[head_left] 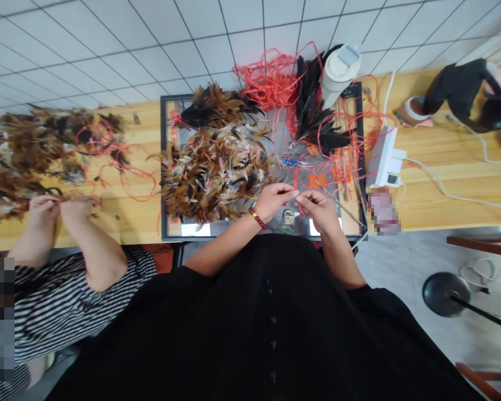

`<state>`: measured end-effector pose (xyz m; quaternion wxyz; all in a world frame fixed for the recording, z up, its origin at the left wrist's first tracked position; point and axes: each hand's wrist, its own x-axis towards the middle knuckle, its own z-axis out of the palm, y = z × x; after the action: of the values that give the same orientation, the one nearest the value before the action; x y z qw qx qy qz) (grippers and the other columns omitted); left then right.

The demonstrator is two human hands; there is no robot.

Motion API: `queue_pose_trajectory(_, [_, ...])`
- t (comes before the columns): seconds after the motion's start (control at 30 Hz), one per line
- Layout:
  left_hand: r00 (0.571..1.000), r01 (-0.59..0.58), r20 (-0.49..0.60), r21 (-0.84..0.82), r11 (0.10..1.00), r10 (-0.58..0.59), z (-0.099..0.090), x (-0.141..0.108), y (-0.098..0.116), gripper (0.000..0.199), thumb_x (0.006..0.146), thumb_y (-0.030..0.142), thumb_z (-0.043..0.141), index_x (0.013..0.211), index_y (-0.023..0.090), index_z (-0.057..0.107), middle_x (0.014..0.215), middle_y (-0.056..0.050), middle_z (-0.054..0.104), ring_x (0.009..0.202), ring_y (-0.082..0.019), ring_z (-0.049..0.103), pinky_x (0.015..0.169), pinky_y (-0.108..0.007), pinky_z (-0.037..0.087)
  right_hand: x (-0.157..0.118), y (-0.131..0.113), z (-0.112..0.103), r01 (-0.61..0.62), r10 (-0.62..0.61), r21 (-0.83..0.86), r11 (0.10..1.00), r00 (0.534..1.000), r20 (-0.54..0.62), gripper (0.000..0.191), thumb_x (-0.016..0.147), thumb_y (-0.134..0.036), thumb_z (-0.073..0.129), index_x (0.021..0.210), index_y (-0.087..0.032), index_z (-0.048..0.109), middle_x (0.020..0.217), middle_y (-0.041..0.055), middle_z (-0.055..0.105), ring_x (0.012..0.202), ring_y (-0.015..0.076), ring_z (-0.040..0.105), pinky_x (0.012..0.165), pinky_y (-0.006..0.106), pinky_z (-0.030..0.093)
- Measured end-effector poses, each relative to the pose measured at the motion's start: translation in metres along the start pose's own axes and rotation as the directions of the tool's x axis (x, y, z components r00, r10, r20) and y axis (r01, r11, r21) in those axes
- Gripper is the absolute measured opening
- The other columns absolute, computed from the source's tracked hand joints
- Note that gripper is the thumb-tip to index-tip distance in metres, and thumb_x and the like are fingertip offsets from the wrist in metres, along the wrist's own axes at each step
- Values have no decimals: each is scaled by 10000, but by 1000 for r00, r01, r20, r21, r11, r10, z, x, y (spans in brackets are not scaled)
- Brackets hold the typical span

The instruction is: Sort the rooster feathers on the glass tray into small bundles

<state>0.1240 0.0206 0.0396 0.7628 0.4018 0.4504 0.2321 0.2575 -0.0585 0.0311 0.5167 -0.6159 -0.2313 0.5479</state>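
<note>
My left hand [275,199], with a red bead bracelet at the wrist, pinches something too small to make out. Its fingertips meet those of my right hand [319,209], which is also closed in a pinch. Both are over the front part of a black-framed tray [165,167]. Left of my hands lies a big pile of brown and white feathers [217,172]. Behind them are a blue tool [291,162], black feathers [311,106] and a tangle of red string [271,81]. Orange pieces [316,181] lie just behind my right hand.
At the left, another person's hands [60,209] work beside more feathers [37,139]. A white container [340,72] stands at the tray's back right. Further right are a white power strip [382,156], cables, a blurred pink item [384,210] and a black object [463,92].
</note>
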Motion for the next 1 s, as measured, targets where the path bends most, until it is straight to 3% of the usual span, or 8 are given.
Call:
queue_pose_trajectory(0.23, [989,-14,-147,-86,996,2,-15,-9,-10,281,698,351,831,712,130,657,570,31,568,528,-57,503,543,-197,426,6,10,16,-3,4,-30,1000,999,42,340,663,-486,801,754,-188,665,548,-50,536,495,74,415,507,237,330])
queue_pose_trajectory(0.37, [987,46,-145,-130,990,-65,-14,-13,-10,314,672,349,856,773,131,654,616,26,601,546,-70,549,560,-209,466,6,12,23,35,-36,-68,997,999,-3,351,702,-512,775,751,-189,646,548,-44,539,509,87,433,525,248,347])
queue_pose_trajectory(0.5, [989,62,-122,-120,991,-77,-14,-15,-10,264,711,290,832,726,125,626,595,28,587,525,-64,547,546,-199,449,6,15,25,106,-102,-134,985,994,35,364,726,-527,767,732,-194,620,598,-34,558,563,95,456,572,256,368])
queue_pose_trajectory(0.67, [985,84,-135,-156,984,-106,-19,-15,-17,175,824,218,731,752,129,598,583,23,582,530,-71,543,574,-207,457,9,17,25,26,-26,87,996,1000,-5,423,690,-550,787,678,-213,531,572,-61,447,519,76,359,501,227,300])
queue_pose_trajectory(0.8, [990,89,-85,-262,961,-115,-23,-15,-17,146,819,162,720,749,130,596,604,13,596,546,-75,545,557,-200,440,9,14,25,-61,58,213,975,998,18,439,640,-511,838,728,-211,530,736,-20,609,509,56,372,447,198,261])
queue_pose_trajectory(0.9, [984,152,-5,-497,854,-178,-34,-12,-8,143,824,120,699,753,140,577,724,-4,643,591,-63,564,574,-188,449,13,8,14,-68,67,426,902,998,18,420,676,-431,828,748,-223,471,691,-50,576,473,44,337,430,176,271])
queue_pose_trajectory(1.0, [976,94,-79,-690,718,-204,-50,-10,4,176,866,68,622,734,148,537,694,18,585,557,-34,503,554,-161,417,23,5,-18,44,51,546,837,986,-159,416,732,-319,787,733,-224,382,571,-105,418,432,35,282,423,148,268])
